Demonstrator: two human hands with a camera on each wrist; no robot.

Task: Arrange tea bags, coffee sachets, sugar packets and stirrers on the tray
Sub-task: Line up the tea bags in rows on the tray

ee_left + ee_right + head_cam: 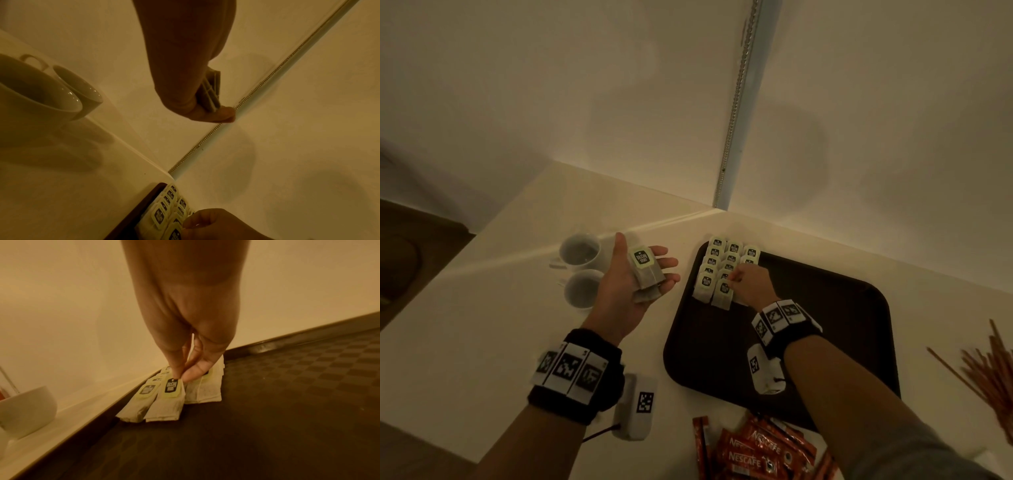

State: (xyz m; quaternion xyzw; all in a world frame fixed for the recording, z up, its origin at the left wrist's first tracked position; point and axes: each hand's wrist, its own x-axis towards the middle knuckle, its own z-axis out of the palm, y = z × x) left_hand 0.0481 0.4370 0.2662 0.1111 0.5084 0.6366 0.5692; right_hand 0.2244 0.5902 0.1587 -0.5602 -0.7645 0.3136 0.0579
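A dark brown tray point(825, 325) lies on the pale counter. Several tea bags point(709, 284) with green-black tags sit in overlapping rows at its far left corner. My right hand point(731, 279) reaches over these rows, and its thumb and fingertips point(176, 373) pinch the tag of the front tea bag point(166, 405) of the middle row. My left hand point(626, 263) is held palm up left of the tray, fingers straight. A small stack of tea bags point(645, 274) lies on it, seen edge-on as the same stack point(211, 91) in the left wrist view.
Two white cups point(580, 251) point(582, 287) stand left of my left hand. Red coffee sachets point(753, 452) lie at the counter's near edge, below the tray. A bundle of brown stirrers point(989, 377) lies to the right. Walls meet behind the tray at a metal strip point(736, 102).
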